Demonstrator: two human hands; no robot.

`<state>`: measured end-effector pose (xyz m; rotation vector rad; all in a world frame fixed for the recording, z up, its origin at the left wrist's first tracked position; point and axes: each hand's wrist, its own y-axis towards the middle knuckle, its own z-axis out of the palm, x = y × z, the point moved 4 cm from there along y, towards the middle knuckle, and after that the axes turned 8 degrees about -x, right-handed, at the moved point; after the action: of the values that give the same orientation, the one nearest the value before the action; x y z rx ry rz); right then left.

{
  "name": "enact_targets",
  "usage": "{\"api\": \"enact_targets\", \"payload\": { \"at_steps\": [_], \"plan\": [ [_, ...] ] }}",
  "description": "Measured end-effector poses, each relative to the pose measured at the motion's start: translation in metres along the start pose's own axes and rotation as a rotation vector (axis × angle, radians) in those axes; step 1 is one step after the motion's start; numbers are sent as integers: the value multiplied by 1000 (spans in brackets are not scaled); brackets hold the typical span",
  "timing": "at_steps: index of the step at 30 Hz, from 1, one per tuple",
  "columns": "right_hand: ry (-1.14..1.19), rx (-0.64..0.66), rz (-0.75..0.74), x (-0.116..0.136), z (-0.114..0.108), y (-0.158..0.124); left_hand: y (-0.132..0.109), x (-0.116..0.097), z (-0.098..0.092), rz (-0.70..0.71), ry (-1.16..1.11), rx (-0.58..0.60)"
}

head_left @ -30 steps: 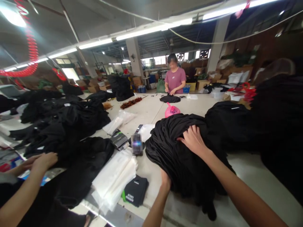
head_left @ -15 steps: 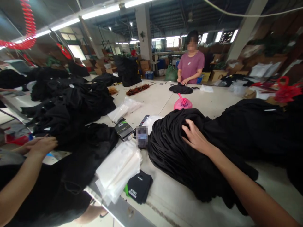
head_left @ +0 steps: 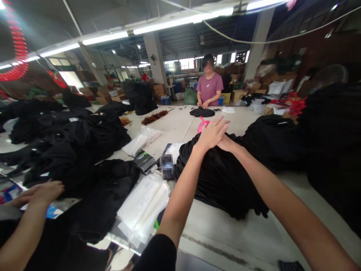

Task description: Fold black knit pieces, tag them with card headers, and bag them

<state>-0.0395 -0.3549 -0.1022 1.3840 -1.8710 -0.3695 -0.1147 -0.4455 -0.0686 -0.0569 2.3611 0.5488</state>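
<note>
The left hand [head_left: 211,133] lay open, its grip apart and holding nothing, crossed over the right hand [head_left: 229,143], whose fingers were hidden, so its grip could not be told. Both sat at the far edge of the heaped black garments [head_left: 220,180] on the white counter [head_left: 214,241], the heap spreading toward six o'clock; a pink plastic bag [head_left: 202,126] lay just beyond, at twelve o'clock.

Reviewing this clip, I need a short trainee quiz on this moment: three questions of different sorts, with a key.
1. True or false: the right hand is gripping a pink plastic bag.
2. What lies stacked on the table to the left of the black cloth heap? A) cardboard boxes B) clear plastic bags C) red cord
3. Fill in: across the table, the co-worker in a pink T-shirt has both hands on ____ cloth.

Key: 1) False. 2) B, the clear plastic bags. 3) Black.
</note>
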Motion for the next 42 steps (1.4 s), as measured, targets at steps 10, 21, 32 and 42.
{"api": "enact_targets", "payload": {
  "at_steps": [10,21,32,42],
  "plan": [
    [-156,-129,345,2,-16,-251,12,118,2,-214,161,-12],
    [-72,-309,482,-50,18,-288,-33,93,4,-402,279,-244],
    [-47,-456,751,-83,12,-364,9,36,107,-218,317,0],
    [-41,-451,640,-101,-43,-283,-145,104,-25,-585,592,-461]
  ]
}}
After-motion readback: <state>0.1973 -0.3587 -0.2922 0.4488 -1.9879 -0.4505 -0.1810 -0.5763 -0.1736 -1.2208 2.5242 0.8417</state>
